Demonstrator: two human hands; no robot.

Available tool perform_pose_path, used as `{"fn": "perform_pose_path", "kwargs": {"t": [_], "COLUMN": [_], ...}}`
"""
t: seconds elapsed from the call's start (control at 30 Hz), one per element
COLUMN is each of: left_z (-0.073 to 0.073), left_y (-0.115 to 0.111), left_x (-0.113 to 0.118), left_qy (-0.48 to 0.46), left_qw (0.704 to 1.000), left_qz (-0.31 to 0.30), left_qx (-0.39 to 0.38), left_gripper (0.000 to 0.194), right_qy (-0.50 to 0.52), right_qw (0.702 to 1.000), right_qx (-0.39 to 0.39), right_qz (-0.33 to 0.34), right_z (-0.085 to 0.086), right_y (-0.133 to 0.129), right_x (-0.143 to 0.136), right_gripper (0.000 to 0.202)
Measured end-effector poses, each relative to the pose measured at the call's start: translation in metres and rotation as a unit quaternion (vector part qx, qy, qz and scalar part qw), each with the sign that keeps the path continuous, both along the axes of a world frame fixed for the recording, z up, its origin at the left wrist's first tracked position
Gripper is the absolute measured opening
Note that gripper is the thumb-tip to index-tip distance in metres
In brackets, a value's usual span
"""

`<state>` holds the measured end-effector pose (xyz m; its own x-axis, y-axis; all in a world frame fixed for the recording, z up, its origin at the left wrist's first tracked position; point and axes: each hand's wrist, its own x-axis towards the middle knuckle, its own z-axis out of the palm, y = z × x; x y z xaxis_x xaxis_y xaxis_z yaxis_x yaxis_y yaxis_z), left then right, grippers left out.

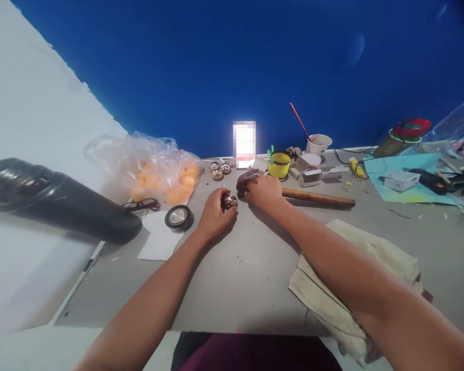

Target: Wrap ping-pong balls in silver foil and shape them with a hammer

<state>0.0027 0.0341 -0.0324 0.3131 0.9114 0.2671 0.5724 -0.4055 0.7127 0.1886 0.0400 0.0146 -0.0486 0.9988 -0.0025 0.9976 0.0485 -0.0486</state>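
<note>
My left hand (215,217) is closed around a small shiny brown-and-silver ball (230,201) at the middle of the table. Thumb and fingers curl on either side of it. My right hand (263,191) grips a hammer close under its dark metal head (246,180). The hammer's wooden handle (320,198) points off to the right, low over the table. The hammer head is just behind and to the right of the ball, apart from it. Several similar shiny balls (217,171) lie in a cluster near the wall.
A black bottle (62,201) and a round black lid (179,218) lie left, near a plastic bag of orange things (158,175). Folded cloth (325,288) lies under my right forearm. Behind are a yellow pot (279,166), a white cup (319,143) and a blurred bright screen (244,144).
</note>
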Motion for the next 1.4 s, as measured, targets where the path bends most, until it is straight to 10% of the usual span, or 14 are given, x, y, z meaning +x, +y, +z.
{"fn": "perform_pose_path", "kwargs": {"t": [1.03, 1.4], "left_z": [-0.009, -0.007], "left_y": [0.007, 0.013], "left_x": [0.01, 0.003], "left_qy": [0.018, 0.019], "left_qw": [0.993, 0.991], "left_qz": [0.048, -0.043], "left_qx": [0.106, 0.123], "left_gripper": [0.037, 0.041], "right_qy": [-0.017, -0.012], "right_qw": [1.0, 1.0], "right_qx": [0.0, -0.006], "right_qz": [-0.002, -0.009], "right_z": [0.005, 0.004], "right_y": [-0.002, 0.001], "right_x": [-0.003, -0.002], "right_gripper": [0.036, 0.036]}}
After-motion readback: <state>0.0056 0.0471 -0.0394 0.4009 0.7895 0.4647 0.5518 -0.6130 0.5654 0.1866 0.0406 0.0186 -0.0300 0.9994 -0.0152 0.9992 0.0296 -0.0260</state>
